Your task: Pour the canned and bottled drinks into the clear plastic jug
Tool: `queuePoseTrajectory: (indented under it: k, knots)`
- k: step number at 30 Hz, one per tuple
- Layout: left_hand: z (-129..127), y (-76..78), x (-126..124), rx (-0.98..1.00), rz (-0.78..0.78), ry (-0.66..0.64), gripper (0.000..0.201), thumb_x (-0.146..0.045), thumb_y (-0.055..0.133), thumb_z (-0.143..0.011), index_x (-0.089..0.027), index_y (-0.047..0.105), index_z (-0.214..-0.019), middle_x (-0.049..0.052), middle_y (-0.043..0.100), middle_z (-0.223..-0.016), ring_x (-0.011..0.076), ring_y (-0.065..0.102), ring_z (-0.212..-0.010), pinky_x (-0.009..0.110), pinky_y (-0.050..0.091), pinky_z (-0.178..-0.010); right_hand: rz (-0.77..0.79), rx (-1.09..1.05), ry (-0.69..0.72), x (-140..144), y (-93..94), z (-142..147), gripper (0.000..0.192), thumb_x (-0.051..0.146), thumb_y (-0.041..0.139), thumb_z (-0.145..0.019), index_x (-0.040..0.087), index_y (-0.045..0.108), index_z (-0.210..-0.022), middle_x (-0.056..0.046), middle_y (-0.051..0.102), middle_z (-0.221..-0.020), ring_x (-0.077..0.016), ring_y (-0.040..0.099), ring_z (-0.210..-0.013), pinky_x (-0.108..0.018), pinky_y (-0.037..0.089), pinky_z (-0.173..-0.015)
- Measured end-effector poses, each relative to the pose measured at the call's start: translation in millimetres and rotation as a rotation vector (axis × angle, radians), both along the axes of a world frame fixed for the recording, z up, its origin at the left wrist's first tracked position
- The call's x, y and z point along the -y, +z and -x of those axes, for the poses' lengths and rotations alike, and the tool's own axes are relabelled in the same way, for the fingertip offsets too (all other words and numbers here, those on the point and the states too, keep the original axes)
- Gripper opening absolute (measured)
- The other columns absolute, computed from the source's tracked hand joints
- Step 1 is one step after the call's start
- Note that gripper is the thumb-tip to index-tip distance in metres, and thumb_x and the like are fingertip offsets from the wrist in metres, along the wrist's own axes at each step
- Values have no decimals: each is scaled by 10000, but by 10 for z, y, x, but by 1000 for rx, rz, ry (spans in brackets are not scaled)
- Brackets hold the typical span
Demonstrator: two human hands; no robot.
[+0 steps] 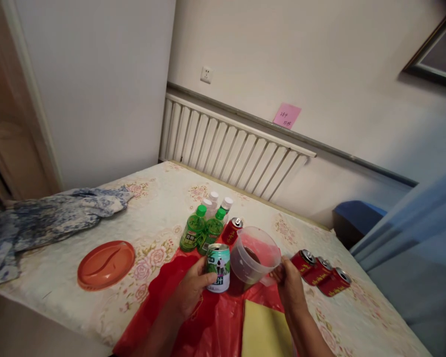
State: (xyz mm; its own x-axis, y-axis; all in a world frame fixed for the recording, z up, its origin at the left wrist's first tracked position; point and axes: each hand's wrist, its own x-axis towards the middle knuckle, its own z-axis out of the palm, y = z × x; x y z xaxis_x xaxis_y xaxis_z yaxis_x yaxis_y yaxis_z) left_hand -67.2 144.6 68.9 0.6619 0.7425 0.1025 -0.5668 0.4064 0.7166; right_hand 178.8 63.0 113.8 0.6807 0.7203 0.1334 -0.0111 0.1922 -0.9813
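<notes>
My left hand (191, 290) grips a green and white drink can (219, 267) that stands upright on a red plastic sheet (208, 322). Its top looks open. Right beside the can stands a clear plastic measuring jug (254, 255) with a little dark liquid at the bottom. My right hand (290, 285) holds the jug by its handle on the right side. Can and jug nearly touch.
Two green bottles (202, 229), white-capped bottles (217, 201) and a red can (232, 229) stand behind the jug. Three red cans (321, 272) sit to the right. An orange lid (106, 264) and blue cloth (55, 215) lie left; a yellow cloth (263, 329) lies near me.
</notes>
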Motion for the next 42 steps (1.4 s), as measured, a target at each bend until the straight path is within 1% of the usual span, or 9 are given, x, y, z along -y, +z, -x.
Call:
queuePoseTrajectory:
  k: [4, 7, 12, 17, 23, 26, 31, 39, 42]
  knots:
    - [37, -33, -24, -51, -33, 14, 493, -226, 754, -697, -254, 661, -1180, 57, 703, -1201, 294, 611, -1143, 361, 477, -912, -15, 47, -56, -37, 22, 42, 375, 454, 532, -790, 258, 302, -569, 107, 236, -482, -91, 214, -436, -257, 259, -443]
    - [66, -38, -42, -48, -50, 17, 494, -242, 764, -688, -279, 663, -1171, 47, 709, -1190, 297, 621, -1125, 374, 470, -927, -12, 95, -78, -36, 113, 54, 369, 444, 536, -794, 255, 305, -578, 100, 256, -499, -93, 235, -450, -254, 261, -446]
    - [85, -4, -46, -65, -87, 25, 539, -195, 776, -650, -354, 665, -1153, 9, 704, -1197, 291, 609, -1149, 377, 457, -950, 32, 110, -58, 30, 462, 14, 360, 429, 563, -797, 239, 365, -564, 87, 305, -485, -93, 267, -446, -258, 259, -445]
    - [65, 25, -39, -98, -131, 49, 551, -127, 762, -635, -366, 677, -1125, 10, 708, -1174, 313, 605, -1158, 392, 446, -964, 202, 262, -17, 164, 837, -82, 426, 527, 534, -807, 216, 478, -520, 35, 429, -444, -109, 336, -411, -274, 262, -416]
    - [-3, 16, -69, -129, -178, 106, 605, -82, 757, -607, -350, 670, -1143, 26, 710, -1152, 319, 611, -1135, 402, 442, -976, 281, 345, 17, 315, 1116, -97, 468, 562, 572, -760, 242, 393, -469, 52, 364, -379, -89, 260, -355, -262, 218, -372]
    - [-36, 15, -68, -181, -235, 168, 643, -63, 738, -596, -346, 654, -1167, 39, 696, -1170, 321, 597, -1154, 389, 432, -978, 323, 373, 42, 363, 1214, -51, 463, 574, 591, -733, 236, 411, -474, 40, 406, -391, -84, 269, -355, -251, 208, -361]
    - [-33, 72, -27, -251, -345, 308, 656, -69, 734, -572, -290, 657, -1185, 84, 664, -1212, 344, 565, -1171, 384, 396, -986, 404, 551, 94, 424, 1361, 58, 514, 615, 556, -751, 219, 457, -440, 1, 463, -408, -97, 341, -370, -243, 209, -349]
    - [13, 114, -20, -358, -489, 392, 635, -61, 714, -554, -271, 669, -1152, 75, 648, -1164, 331, 565, -1127, 366, 395, -968, 441, 668, 161, 367, 1465, 71, 502, 615, 646, -684, 225, 416, -467, 42, 382, -436, -91, 290, -419, -248, 216, -393]
    - [14, 128, -27, -413, -525, 406, 633, -67, 703, -560, -277, 647, -1154, 68, 636, -1166, 311, 570, -1122, 353, 410, -964, 453, 747, 187, 343, 1475, 23, 503, 609, 612, -727, 231, 377, -493, 50, 350, -465, -94, 284, -448, -250, 218, -421]
